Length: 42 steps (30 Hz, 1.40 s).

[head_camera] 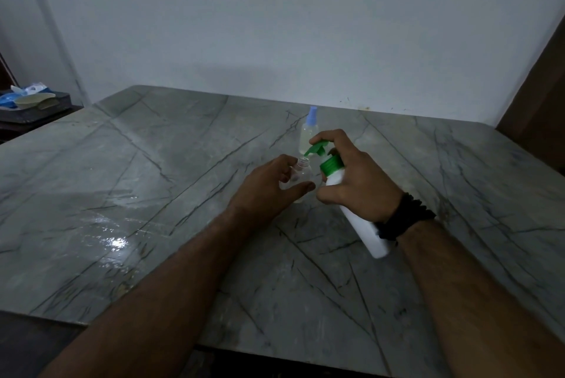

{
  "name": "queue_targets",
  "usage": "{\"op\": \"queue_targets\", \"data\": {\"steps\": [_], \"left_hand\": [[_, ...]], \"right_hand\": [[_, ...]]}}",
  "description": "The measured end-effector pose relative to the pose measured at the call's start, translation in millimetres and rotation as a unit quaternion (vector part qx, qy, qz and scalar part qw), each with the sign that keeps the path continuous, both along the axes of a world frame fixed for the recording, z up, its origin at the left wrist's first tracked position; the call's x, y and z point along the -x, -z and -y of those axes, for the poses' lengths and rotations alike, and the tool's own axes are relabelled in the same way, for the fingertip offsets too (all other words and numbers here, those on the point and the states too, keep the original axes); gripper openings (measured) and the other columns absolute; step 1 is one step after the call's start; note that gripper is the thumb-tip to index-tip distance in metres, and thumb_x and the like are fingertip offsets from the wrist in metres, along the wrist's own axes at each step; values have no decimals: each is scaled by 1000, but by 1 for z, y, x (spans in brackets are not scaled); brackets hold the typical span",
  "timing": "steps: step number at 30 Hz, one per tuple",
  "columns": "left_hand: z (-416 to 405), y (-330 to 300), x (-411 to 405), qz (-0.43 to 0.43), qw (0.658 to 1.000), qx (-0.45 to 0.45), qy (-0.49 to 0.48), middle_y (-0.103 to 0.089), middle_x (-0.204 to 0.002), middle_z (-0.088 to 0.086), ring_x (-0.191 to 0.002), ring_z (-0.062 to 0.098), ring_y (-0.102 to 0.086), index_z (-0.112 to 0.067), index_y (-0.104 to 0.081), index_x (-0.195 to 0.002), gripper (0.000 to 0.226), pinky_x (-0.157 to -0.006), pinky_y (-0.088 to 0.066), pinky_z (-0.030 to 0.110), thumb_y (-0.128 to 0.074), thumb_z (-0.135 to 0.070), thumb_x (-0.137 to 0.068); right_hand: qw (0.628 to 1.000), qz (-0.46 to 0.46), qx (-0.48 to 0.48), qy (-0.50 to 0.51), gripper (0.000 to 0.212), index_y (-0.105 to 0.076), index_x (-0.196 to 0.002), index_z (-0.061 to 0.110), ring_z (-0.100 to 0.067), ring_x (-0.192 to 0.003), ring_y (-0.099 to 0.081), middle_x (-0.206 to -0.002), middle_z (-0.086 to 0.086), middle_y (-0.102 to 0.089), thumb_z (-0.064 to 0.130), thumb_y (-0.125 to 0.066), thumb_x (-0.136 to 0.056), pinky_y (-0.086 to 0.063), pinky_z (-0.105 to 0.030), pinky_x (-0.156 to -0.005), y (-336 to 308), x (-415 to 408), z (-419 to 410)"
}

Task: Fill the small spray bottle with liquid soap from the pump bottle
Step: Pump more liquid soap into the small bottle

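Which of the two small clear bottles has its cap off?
The small clear bottle gripped by the left hand, its neck open under the green pump nozzle. The farther bottle wears a blue spray cap.

On the table (153, 194) I see my left hand (269, 191) holding the small open bottle (301, 171), the tilted pump bottle (351, 200) in my right hand (354, 176) just right of it, nozzle over its mouth, and a capped spray bottle (308, 133) standing behind both.
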<state>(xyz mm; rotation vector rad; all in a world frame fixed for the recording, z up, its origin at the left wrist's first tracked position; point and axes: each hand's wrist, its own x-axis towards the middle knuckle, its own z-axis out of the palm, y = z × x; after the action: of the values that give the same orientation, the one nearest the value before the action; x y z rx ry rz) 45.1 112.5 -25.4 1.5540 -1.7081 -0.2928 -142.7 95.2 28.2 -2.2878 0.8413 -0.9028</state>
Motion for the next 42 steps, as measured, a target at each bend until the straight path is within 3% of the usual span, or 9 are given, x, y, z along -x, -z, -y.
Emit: {"op": "queue_targets", "data": {"steps": [4,9,15,21,27,36,42], "left_hand": [[0,1,-1,3,1000,0,3,-63,-106,-10,-92,4,-57,-29,-54,-122,50,-78,-49,26,-67,-54,-81],[0,1,-2,4,1000,7,6,-63,-105,-12,-91,2,-57,-31,-55,-119,49,-76,-49,24,-66,-57,-80],[0,1,-1,-3,1000,3,13,-62,-106,-11,-93,4,-58,-30,-55,-119,48,-80,-52,30,-66,-55,-80],[2,2,-2,3,1000,-1,10,-56,-99,-16,-91,4,-56,-31,-55,-116,46,-72,-45,20,-66,-57,-79],[3,4,-4,6,1000,6,12,-55,-95,-20,-88,-1,-55,-34,-55,-112,43,-69,-42,17,-65,-58,-79],[4,5,-3,10,1000,6,8,-54,-90,-24,-85,-6,-53,-46,-46,-101,37,-67,-42,18,-58,-68,-74],[5,5,-4,9,1000,-4,9,-53,-94,-21,-85,-3,-53,-41,-50,-105,37,-67,-42,18,-63,-62,-78]], "right_hand": [[1000,1,13,-3,77,-44,-132,31,-3,-65,-59,-84,14,-58,6,-78,-67,-46,-14,-61,1,0,-1],[1000,10,-3,-1,68,-45,-123,27,-6,-65,-60,-85,8,-61,6,-78,-67,-50,-23,-62,1,1,0],[1000,16,-1,-1,75,-45,-129,28,-4,-66,-60,-85,12,-60,4,-78,-67,-49,-16,-62,2,1,0],[1000,21,-13,1,68,-45,-124,24,-8,-68,-59,-87,8,-60,5,-78,-68,-47,-23,-65,2,2,2],[1000,22,-4,1,74,-45,-129,25,1,-66,-59,-85,13,-58,3,-79,-67,-44,-11,-62,2,0,1],[1000,28,7,11,74,-44,-129,24,3,-65,-59,-83,12,-59,4,-80,-68,-43,-9,-59,3,-3,0],[1000,25,-4,12,69,-43,-123,23,3,-65,-59,-85,11,-58,4,-80,-68,-44,-11,-59,1,-3,1]]}}
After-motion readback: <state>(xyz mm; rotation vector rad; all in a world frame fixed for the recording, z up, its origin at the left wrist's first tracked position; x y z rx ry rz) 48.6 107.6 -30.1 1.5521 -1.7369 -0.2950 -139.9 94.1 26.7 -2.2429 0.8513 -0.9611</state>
